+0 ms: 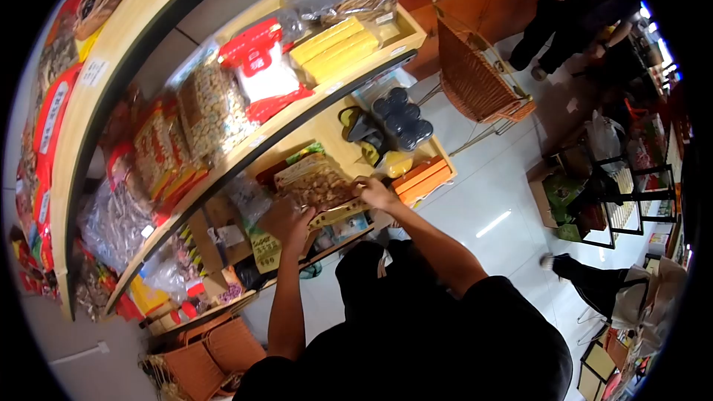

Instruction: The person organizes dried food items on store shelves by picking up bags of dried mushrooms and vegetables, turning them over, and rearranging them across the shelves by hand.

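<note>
A clear bag of brown dried goods (319, 182) with a green and cream label lies on the middle wooden shelf (308, 130). My left hand (288, 224) is at the near left corner of this bag, its fingers closed on the edge. At the bag's right end my right hand (373, 193) pinches the other corner. Below my left hand hangs a green-yellow packet (265, 251). Right of the bag are dark-lidded jars (403, 119), a yellow item (397, 164) and orange boxes (422, 180).
The upper shelf holds a red and white bag (266, 70) and yellow boxes (336, 50). A wicker basket (475, 74) stands on the right. People (568, 15) stand at the upper right; another person's leg (587, 275) shows at the lower right. Brown wicker seats (215, 360) are lower left.
</note>
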{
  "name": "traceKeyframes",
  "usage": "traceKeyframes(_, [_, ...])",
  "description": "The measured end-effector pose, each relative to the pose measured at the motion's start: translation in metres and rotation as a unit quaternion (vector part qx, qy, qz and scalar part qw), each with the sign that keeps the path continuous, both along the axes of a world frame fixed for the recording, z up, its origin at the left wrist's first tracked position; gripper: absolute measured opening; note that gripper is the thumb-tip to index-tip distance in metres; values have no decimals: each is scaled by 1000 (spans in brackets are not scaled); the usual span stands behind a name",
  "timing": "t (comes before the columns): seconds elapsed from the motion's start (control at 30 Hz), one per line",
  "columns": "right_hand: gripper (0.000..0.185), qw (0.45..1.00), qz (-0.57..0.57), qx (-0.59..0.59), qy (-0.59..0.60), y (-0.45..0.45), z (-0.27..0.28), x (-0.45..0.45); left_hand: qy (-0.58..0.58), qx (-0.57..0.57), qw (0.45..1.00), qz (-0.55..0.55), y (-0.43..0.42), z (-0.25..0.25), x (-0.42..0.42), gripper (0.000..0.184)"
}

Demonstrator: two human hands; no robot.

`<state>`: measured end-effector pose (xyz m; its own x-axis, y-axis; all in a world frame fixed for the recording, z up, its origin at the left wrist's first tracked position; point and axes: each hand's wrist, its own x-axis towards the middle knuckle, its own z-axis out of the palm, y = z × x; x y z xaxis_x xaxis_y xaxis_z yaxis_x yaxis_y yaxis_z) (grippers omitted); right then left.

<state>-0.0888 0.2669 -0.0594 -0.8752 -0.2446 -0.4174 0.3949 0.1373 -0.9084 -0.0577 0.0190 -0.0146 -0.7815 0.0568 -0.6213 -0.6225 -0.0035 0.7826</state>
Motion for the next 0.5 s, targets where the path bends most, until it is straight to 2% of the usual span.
traceKeyframes(0.03, [32, 998, 17, -13, 64, 4, -4, 4, -4, -7, 1000, 6, -3, -7, 8, 49])
traceKeyframes(0.1, [43, 993, -11, -109, -38, 13, -4, 18, 142, -28, 988, -47, -4, -14, 24, 51])
traceKeyframes(0.17, [59, 991, -38, -125, -21, 22, -8, 32, 139, -72, 986, -57, 4, 7, 41, 57])
traceKeyframes(0.2, [64, 979, -23, -181, -87, 31, -3, 42, 150, -57, 985, -56, 9, 12, 49, 51])
traceKeyframes(0.23, [64, 976, -5, -196, -94, 39, 12, 49, 161, -41, 985, -56, 14, 18, 56, 46])
traceKeyframes(0.3, [67, 942, -2, -303, -144, 53, 41, 66, 136, -11, 990, -30, 43, 68, 72, 54])
traceKeyframes(0.37, [72, 946, 14, -295, -131, 62, 46, 78, 193, -60, 976, -78, 53, 83, 81, 52])
traceKeyframes(0.4, [74, 944, 8, -305, -124, 67, 50, 86, 138, -60, 981, -120, 46, 76, 85, 45])
traceKeyframes(0.43, [76, 943, -13, -320, -87, 67, 58, 93, 133, -61, 982, -122, 49, 79, 87, 45])
traceKeyframes(0.5, [80, 941, -42, -331, -51, 69, 61, 101, 183, -14, 970, -157, 58, 95, 86, 40])
